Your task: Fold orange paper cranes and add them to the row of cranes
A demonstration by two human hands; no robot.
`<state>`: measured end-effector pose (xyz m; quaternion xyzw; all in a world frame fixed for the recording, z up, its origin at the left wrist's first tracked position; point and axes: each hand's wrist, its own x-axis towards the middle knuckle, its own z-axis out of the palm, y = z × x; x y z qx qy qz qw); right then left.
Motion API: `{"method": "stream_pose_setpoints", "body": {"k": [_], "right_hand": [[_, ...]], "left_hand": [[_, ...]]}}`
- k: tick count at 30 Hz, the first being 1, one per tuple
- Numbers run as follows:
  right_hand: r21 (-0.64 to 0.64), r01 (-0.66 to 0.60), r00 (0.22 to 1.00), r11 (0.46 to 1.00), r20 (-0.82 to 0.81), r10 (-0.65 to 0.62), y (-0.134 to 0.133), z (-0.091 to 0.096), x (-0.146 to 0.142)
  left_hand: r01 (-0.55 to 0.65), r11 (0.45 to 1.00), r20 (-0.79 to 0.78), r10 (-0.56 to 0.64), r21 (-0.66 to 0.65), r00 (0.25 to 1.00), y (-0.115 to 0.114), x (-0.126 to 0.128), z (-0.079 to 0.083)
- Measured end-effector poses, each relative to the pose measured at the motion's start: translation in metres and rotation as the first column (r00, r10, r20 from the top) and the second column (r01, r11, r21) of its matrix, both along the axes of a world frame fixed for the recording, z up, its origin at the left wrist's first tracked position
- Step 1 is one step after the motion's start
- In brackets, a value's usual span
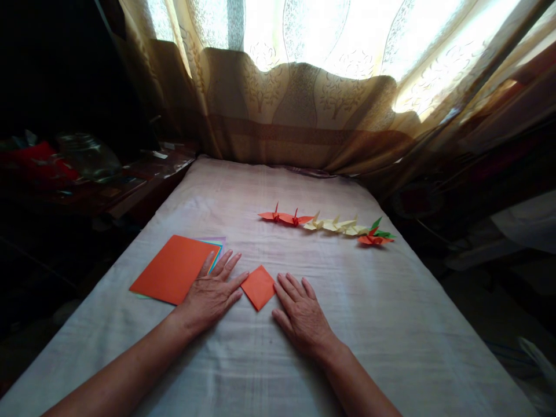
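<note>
On the pale cloth point(391, 324), between both hands: small folded orange square point(258, 288), lying flat and turned corner-on, thus offering one side corner to each hand. Left hand point(212, 292) palm down, fingers spread, pinching nothing; forefinger at the square's left side, little finger over the right edge of the paper stack point(167, 269). Right hand point(299, 313) likewise palm down, fingers slightly parted, thumb held away, gripping nothing; forefinger at the opposite corner. Seems a light two-sided hold, probably to keep the thin paper flat and steady. To the left, stack with orange uppermost and other colours showing at the edge, presumably kept within easy reach. Farther back, row of folded paper birds point(334, 225) in red-orange, cream and green, apparently set beyond the reach of moving fingers, safe from crushing.
</note>
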<state>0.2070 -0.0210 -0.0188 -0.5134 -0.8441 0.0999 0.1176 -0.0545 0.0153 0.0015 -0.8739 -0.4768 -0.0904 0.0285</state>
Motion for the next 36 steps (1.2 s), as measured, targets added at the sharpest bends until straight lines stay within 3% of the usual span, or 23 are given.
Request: {"method": "stream_pose_setpoints", "body": {"k": [4,10,15,21,23,25,28,32,36], "right_hand": [[0.045,0.017,1.0,0.999,-0.023,-0.016,0.005,0.004,-0.012],[0.001,-0.095,0.995,0.995,-0.001,0.095,0.017,0.01,-0.035],[-0.083,-0.182,0.983,0.98,0.015,0.183,0.004,0.008,-0.02],[-0.087,-0.176,0.984,0.981,-0.022,0.175,-0.01,0.013,-0.003],[-0.068,-0.098,0.994,0.993,-0.057,0.094,-0.005,0.017,-0.009],[-0.053,0.078,0.992,0.996,-0.092,-0.082,0.002,0.02,-0.019],[-0.081,0.324,0.939,0.943,-0.097,-0.331,0.014,0.024,-0.034],[-0.163,0.391,0.906,0.906,-0.102,-0.41,0.022,0.027,-0.046],[-0.241,0.434,0.87,0.868,-0.14,-0.474,0.025,0.031,-0.046]], "left_hand": [[-0.034,0.998,0.015,0.034,0.062,0.999,-0.005,0.007,0.003],[-0.005,1.0,0.031,0.004,0.026,1.0,-0.005,0.012,-0.004],[-0.01,1.0,0.051,0.008,0.028,0.999,-0.005,0.008,-0.008],[-0.057,0.998,0.139,0.054,0.022,0.989,0.003,0.023,-0.003],[-0.074,0.997,0.165,0.074,-0.003,0.984,0.005,0.029,-0.005],[-0.091,0.996,0.188,0.092,-0.016,0.978,0.006,0.033,-0.012],[-0.112,0.993,0.209,0.104,0.025,0.972,0.005,0.033,-0.03],[-0.111,0.986,0.252,0.077,0.122,0.965,0.004,0.029,-0.053],[-0.099,0.987,0.276,0.06,0.129,0.959,0.002,0.03,-0.055]]}}
